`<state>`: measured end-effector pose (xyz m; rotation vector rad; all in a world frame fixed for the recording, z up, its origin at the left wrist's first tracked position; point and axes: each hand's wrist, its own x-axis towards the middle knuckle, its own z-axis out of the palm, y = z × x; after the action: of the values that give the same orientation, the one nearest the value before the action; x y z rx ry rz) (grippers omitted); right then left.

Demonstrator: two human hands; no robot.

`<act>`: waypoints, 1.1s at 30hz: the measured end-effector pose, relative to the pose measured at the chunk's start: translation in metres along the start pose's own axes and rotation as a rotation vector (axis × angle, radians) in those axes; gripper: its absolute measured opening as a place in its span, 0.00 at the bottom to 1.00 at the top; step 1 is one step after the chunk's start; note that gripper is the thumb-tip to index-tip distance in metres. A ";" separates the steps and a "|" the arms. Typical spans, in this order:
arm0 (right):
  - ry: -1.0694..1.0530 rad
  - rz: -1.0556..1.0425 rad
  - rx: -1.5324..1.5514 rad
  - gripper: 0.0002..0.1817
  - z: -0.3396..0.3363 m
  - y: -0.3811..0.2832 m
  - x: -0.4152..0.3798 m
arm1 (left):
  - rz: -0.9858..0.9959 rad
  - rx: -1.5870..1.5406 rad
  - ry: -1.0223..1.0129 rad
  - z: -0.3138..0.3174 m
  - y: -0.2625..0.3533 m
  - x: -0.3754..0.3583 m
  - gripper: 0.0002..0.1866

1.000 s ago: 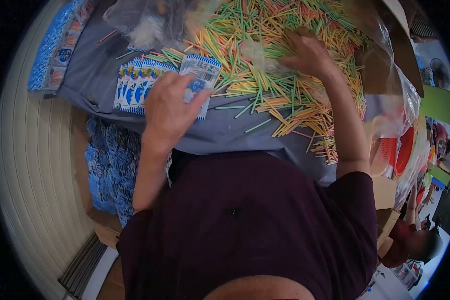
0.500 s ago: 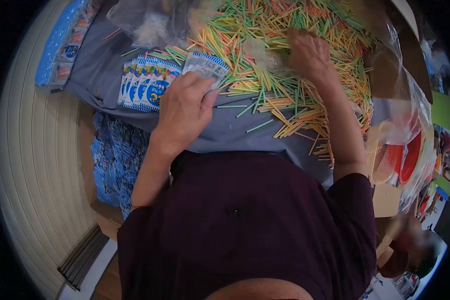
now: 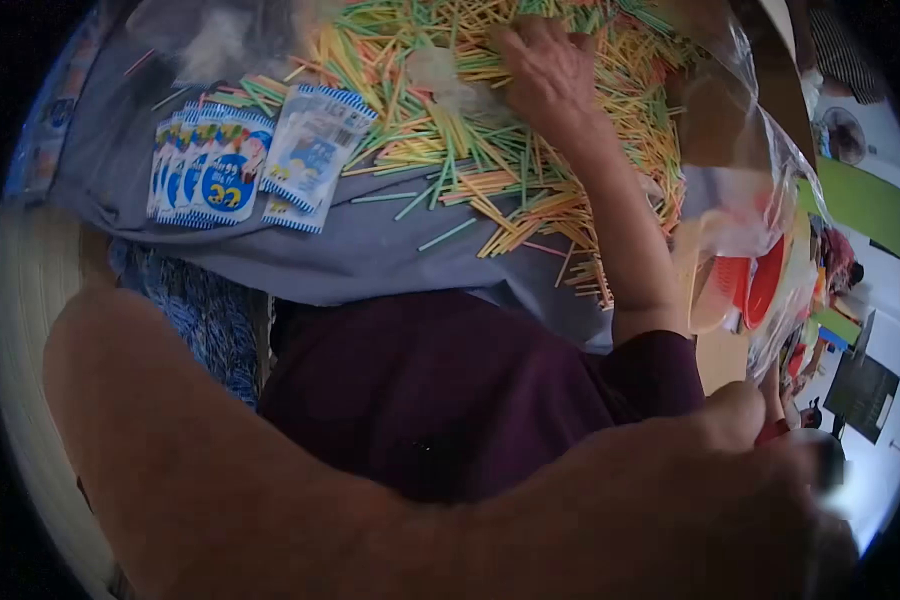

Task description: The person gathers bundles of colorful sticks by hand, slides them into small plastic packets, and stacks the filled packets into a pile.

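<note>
My right hand [image 3: 550, 75] rests in the pile of thin coloured straws [image 3: 540, 185], its fingers curled down among them; the fingertips are hidden. Raised close to the camera, my left arm [image 3: 270, 470] crosses the bottom of the view. At its far end my left hand [image 3: 745, 450] is dark and blurred at the lower right, so its fingers do not show clearly. A fanned row of blue-and-white packets [image 3: 232, 185] lies on the grey cloth [image 3: 370, 235]. Beside it, a few silvery packets [image 3: 315, 150] overlap, back side up.
Clear plastic [image 3: 450, 85] lies on the straws, with more plastic sheeting [image 3: 770, 130] at right. Red baskets [image 3: 765, 285] stand beyond my right arm. A box of blue wrappers [image 3: 210, 320] sits below the cloth's left part. People are in the right background.
My left hand has left the silvery packets and swung up near the camera, toward the lower right. The view has shifted, while my right hand stays in the straws.
</note>
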<state>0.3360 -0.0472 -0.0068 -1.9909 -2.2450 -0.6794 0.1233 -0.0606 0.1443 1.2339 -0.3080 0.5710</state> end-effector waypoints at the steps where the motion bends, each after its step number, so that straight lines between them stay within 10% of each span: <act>1: 0.072 -0.077 0.006 0.24 0.009 0.005 -0.001 | 0.006 0.001 -0.024 0.000 -0.003 0.005 0.05; 13: -0.020 -0.032 0.024 0.17 0.014 -0.018 0.016 | -0.155 0.337 0.202 -0.021 0.054 -0.076 0.06; 25: -0.124 0.064 -0.114 0.16 0.006 0.013 0.002 | -0.140 0.422 -0.167 -0.032 0.066 -0.054 0.08; 29: -0.150 0.100 -0.127 0.16 0.001 0.009 0.003 | -0.264 1.580 0.338 -0.064 -0.001 -0.123 0.15; 33: -0.144 0.039 -0.176 0.17 0.009 0.014 0.003 | -0.375 1.871 0.383 -0.078 -0.045 -0.150 0.18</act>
<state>0.3512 -0.0400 -0.0097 -2.2261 -2.2896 -0.7775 0.0190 -0.0327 0.0068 2.7766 1.0517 0.7048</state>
